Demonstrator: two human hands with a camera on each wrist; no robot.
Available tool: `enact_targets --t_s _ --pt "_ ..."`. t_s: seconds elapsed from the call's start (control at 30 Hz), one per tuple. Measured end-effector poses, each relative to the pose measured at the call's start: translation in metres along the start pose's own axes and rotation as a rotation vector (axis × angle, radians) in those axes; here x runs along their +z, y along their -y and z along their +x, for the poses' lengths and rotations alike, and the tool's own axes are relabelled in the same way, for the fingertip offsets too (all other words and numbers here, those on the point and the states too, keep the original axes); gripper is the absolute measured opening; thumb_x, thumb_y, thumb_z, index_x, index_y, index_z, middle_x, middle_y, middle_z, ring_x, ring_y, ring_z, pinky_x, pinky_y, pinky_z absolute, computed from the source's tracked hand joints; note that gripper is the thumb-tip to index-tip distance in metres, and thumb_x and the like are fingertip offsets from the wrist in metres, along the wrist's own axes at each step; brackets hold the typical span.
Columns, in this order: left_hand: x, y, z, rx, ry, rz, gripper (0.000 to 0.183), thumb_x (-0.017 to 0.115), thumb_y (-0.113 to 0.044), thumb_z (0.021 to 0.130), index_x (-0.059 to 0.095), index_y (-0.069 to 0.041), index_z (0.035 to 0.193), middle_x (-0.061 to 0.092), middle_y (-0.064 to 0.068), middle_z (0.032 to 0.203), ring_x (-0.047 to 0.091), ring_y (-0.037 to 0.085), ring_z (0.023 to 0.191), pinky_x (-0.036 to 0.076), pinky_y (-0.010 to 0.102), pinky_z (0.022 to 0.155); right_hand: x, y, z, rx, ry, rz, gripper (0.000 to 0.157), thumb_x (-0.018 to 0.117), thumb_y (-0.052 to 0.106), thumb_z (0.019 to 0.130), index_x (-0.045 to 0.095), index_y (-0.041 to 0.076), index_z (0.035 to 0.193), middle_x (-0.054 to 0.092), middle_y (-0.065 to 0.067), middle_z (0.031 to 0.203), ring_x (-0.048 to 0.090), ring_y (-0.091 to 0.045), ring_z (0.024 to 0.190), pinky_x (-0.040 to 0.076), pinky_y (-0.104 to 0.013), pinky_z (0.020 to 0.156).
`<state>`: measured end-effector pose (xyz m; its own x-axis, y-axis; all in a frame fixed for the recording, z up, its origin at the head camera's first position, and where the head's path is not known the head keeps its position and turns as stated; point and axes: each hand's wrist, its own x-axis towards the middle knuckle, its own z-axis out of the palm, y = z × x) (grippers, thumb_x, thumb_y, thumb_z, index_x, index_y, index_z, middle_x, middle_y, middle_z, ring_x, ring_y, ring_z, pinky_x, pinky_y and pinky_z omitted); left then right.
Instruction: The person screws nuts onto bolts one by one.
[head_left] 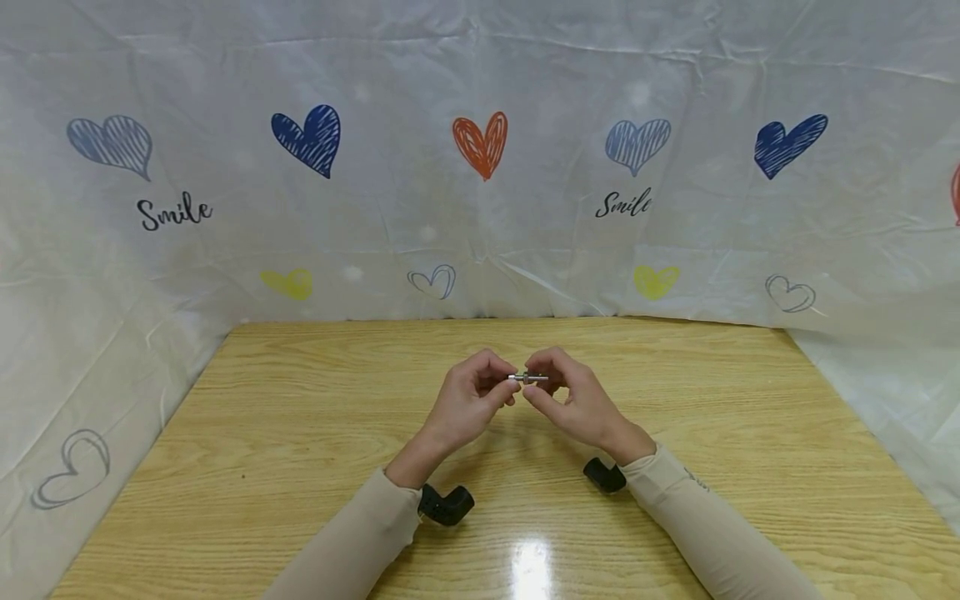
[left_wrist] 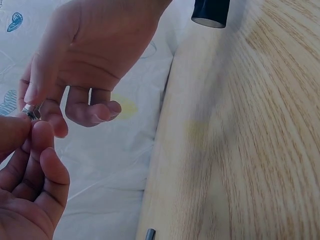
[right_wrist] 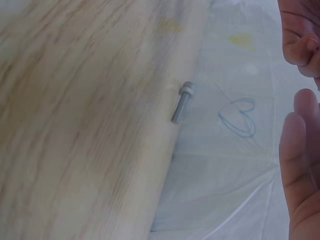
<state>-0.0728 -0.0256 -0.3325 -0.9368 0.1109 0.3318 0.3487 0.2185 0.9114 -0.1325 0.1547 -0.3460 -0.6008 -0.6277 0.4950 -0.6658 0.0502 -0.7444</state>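
My left hand (head_left: 459, 408) pinches one end of a small metal bolt (head_left: 540, 379) between thumb and fingers, above the wooden table. At the bolt's middle, the thumb and fingertips of my right hand (head_left: 583, 408) pinch a nut (head_left: 527, 378). The bolt lies roughly level, its other end showing in the gap of the right hand. In the left wrist view, fingers of both hands cover most of the metal piece (left_wrist: 33, 113). A second bolt (right_wrist: 181, 106), with a ring near its head, shows on the table in the right wrist view; the head view hides it.
The wooden table (head_left: 315, 375) ends at a white cloth (head_left: 525, 225) printed with hearts and "Smile". Black wrist devices stand out at the left wrist (head_left: 447, 505) and right wrist (head_left: 603, 475), above the table top.
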Motion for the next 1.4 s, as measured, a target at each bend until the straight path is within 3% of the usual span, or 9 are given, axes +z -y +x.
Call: enact_targets --t_s 0.13,0.27,0.4,0.6,0.7,0.83,1.03,1.23,1.4 --pt "0.0 -0.001 0.0 -0.008 0.005 -0.005 0.007 0.059 0.005 0.092 0.06 0.006 0.099 0.065 0.017 0.085 0.06 0.041 0.072 0.052 0.029 0.061 0.001 -0.001 0.0 -0.028 0.001 0.016 0.016 0.061 -0.006 0.089 0.055 -0.002 0.104 0.062 -0.013 0.093 0.063 -0.024 0.077 0.053 -0.035 0.068" --pt "0.0 0.0 0.0 -0.008 0.01 0.0 0.007 0.059 0.004 0.092 0.06 0.005 0.098 0.065 0.017 0.085 0.062 0.028 0.069 0.051 0.029 0.061 0.001 -0.001 0.001 -0.031 0.009 0.012 0.006 0.055 -0.005 0.094 0.059 0.0 0.095 0.061 -0.006 0.084 0.06 -0.026 0.068 0.051 -0.032 0.061" --pt "0.001 0.014 0.002 0.001 0.006 0.007 0.007 0.06 0.002 0.092 0.061 0.003 0.099 0.066 0.015 0.086 0.061 0.017 0.067 0.051 0.033 0.059 0.0 -0.001 0.002 -0.029 0.014 -0.013 0.016 0.05 -0.005 0.096 0.06 0.005 0.09 0.058 -0.002 0.082 0.059 -0.027 0.066 0.049 -0.031 0.058" --pt "0.0 0.032 0.004 0.008 0.0 -0.002 0.006 0.063 -0.005 0.092 0.063 -0.006 0.098 0.067 0.007 0.086 0.062 0.018 0.068 0.053 0.04 0.061 0.0 0.001 0.001 -0.005 0.013 -0.002 0.007 0.055 -0.002 0.095 0.058 0.001 0.1 0.061 -0.006 0.088 0.062 -0.021 0.07 0.05 -0.031 0.06" --pt "-0.001 0.033 0.004 0.018 0.004 -0.007 0.005 0.063 -0.007 0.093 0.063 -0.008 0.098 0.067 0.006 0.085 0.062 0.022 0.068 0.053 0.045 0.061 0.0 0.001 0.001 -0.008 0.004 0.0 0.015 0.06 -0.002 0.091 0.056 -0.002 0.105 0.062 -0.01 0.094 0.064 -0.02 0.078 0.052 -0.033 0.065" --pt "-0.002 0.032 0.004 0.019 0.008 -0.008 0.005 0.063 -0.008 0.093 0.063 -0.009 0.098 0.067 0.005 0.085 0.062 0.022 0.068 0.052 0.047 0.06 0.001 0.0 0.001 -0.027 0.004 -0.002 0.014 0.061 -0.003 0.091 0.055 -0.002 0.103 0.062 -0.011 0.092 0.064 -0.022 0.078 0.053 -0.034 0.068" --pt "0.0 0.03 0.004 0.008 0.002 0.001 0.007 0.062 -0.006 0.093 0.063 -0.005 0.099 0.066 0.008 0.084 0.061 0.018 0.067 0.051 0.034 0.056 0.0 -0.001 0.002 -0.035 0.028 -0.011 0.009 0.054 -0.003 0.095 0.059 0.005 0.093 0.058 -0.001 0.08 0.058 -0.021 0.065 0.048 -0.029 0.058" --pt "0.0 0.006 0.001 0.009 0.013 0.011 0.006 0.06 0.004 0.092 0.061 0.004 0.098 0.065 0.016 0.083 0.06 0.016 0.065 0.049 0.03 0.055 0.0 -0.001 0.001 -0.01 0.03 -0.012 0.018 0.051 -0.002 0.097 0.059 0.01 0.087 0.058 0.0 0.081 0.058 -0.029 0.066 0.047 -0.029 0.059" --pt "-0.001 -0.001 0.0 0.011 0.01 0.01 0.006 0.059 0.004 0.092 0.06 0.005 0.097 0.065 0.017 0.083 0.06 0.019 0.066 0.051 0.033 0.057 0.0 -0.002 0.001 -0.002 0.019 -0.004 0.011 0.053 -0.001 0.096 0.06 0.007 0.092 0.058 0.0 0.08 0.057 -0.018 0.064 0.047 -0.029 0.056"
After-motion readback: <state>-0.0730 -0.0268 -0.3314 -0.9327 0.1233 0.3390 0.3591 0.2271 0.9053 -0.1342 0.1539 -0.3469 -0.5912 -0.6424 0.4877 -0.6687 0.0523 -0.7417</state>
